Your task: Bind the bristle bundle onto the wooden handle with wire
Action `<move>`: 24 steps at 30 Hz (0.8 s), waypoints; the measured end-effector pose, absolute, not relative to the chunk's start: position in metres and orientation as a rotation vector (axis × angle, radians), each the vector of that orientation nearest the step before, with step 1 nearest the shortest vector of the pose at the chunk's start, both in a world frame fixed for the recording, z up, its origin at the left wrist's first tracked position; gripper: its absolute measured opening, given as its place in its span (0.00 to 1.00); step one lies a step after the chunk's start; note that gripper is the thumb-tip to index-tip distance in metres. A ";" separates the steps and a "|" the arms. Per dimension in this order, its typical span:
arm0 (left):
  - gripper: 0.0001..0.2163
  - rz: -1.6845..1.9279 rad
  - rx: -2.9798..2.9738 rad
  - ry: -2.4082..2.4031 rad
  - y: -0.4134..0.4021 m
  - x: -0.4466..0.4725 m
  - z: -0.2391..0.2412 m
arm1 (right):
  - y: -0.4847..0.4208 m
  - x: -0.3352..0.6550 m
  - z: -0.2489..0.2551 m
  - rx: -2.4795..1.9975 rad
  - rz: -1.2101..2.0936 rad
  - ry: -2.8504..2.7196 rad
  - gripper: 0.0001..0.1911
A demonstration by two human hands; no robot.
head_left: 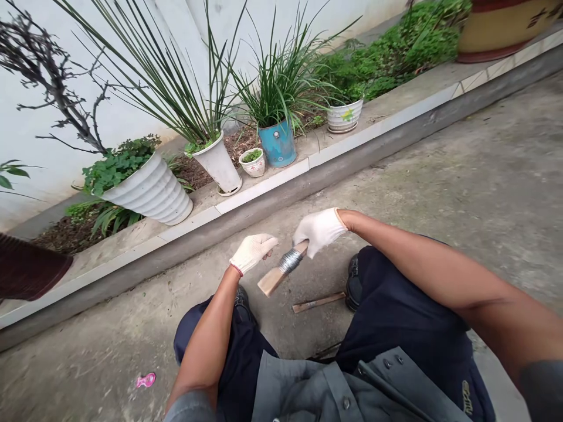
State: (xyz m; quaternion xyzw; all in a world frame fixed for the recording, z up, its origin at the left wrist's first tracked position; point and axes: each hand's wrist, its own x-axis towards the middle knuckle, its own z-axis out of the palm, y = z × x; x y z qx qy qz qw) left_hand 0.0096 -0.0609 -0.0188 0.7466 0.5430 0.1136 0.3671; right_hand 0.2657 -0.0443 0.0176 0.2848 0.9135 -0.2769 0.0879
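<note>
My right hand (322,230), in a white knit glove, grips one end of a short wooden stick (271,282). Silvery wire (291,261) is wound in a tight band around the stick, close to my fingers. The stick's squared pale end slants down to the left. To its left, my left hand (253,252), gloved too, has its fingers pinched together toward the wire; what they hold, if anything, is too small to make out. On the ground between my feet lies a second wooden stick (320,302), with a darker band around it.
A low tiled ledge (264,186) crosses ahead, bearing a ribbed white pot (152,190), a tall white pot (220,164), a blue pot (278,143) and smaller ones. A small pink object (146,380) lies on the concrete at lower left.
</note>
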 end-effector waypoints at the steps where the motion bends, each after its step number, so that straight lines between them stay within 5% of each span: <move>1: 0.19 0.290 1.905 1.374 -0.062 0.011 -0.019 | -0.044 0.264 0.021 0.924 -0.861 2.765 0.15; 8: 0.19 0.223 1.820 1.307 -0.069 0.024 -0.029 | -0.023 0.254 0.018 1.831 -0.461 2.732 0.16; 14: 0.16 0.119 1.925 1.350 -0.068 0.023 -0.029 | -0.020 0.251 0.007 1.806 0.098 2.532 0.16; 18: 0.17 0.209 2.090 1.416 -0.060 0.012 -0.022 | -0.030 0.251 0.005 1.493 -0.030 2.441 0.14; 24: 0.19 0.294 1.969 1.438 -0.056 0.003 -0.020 | -0.044 0.263 0.010 0.846 -0.704 2.636 0.13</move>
